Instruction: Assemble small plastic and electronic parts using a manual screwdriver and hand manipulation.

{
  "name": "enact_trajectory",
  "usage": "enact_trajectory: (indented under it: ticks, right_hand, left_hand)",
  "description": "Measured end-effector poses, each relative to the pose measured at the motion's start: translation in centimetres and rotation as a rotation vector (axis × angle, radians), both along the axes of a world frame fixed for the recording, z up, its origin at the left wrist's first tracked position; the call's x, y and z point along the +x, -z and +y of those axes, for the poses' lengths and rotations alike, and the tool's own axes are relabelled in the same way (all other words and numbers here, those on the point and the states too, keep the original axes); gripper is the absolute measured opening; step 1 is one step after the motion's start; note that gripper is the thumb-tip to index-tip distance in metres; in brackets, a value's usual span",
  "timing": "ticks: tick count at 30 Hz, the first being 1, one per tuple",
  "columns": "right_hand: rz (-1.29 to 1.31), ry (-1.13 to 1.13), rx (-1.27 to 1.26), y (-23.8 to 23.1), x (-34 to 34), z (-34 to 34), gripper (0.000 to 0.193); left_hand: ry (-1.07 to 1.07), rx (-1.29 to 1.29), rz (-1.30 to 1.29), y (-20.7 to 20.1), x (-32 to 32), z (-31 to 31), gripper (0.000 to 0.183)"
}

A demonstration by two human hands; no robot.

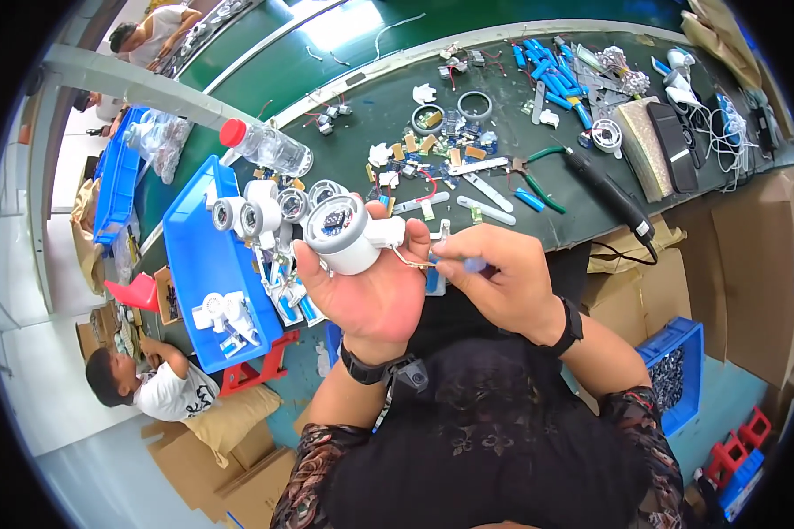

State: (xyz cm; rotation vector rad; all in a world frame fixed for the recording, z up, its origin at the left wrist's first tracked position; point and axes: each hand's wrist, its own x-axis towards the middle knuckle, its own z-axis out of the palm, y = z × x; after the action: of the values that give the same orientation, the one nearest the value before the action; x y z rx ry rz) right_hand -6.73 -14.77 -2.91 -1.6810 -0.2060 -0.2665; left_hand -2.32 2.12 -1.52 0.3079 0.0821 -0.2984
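My left hand [375,304] is palm up, its fingers curled around a white fan head [353,256] with a grey ring and a dark round centre holding small electronics. A short white neck [385,232] sticks out of the housing toward my right hand, with thin wires [408,260] hanging from it. Beside the neck, my right hand [507,278] is pinched at the wire ends. A blurred, bluish rod-like piece [473,264] shows between its fingers; its kind is unclear. A small white bracket-like part [441,236] stands at the right fingertips.
More white fan heads [258,212] cluster by a blue bin [225,353] at left. A red-capped bottle [273,150] lies behind them. The green table bears circuit boards, blue batteries [551,75], green-handled pliers [543,181] and a black soldering iron [613,189]. Other people sit at left.
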Motion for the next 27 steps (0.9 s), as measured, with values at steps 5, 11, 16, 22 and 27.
enact_trajectory:
  ticks: [5,11,16,22,27]
  right_hand:
    - [-0.55,0.106,-0.23,1.5,0.5,0.1,0.029]
    - [-0.593,0.106,-0.382,2.1,0.6,0.1,0.035]
    - [-0.58,0.155,-0.316,1.9,0.8,0.8,0.034]
    - [-0.609,0.188,-0.387,2.4,0.7,0.4,0.032]
    - [-0.614,0.167,-0.331,2.7,0.7,0.6,0.031]
  left_hand:
    - [-0.03,-0.015,0.005,0.3,0.0,-0.8,0.065]
    - [-0.092,0.003,0.045,0.0,0.3,-1.1,0.065]
    - [-0.114,0.045,-0.008,0.1,-0.1,-1.4,0.07]
    - [-0.031,-0.019,-0.177,1.5,-0.8,-1.4,0.075]
    - [-0.006,-0.073,-0.201,2.0,-0.9,-1.5,0.077]
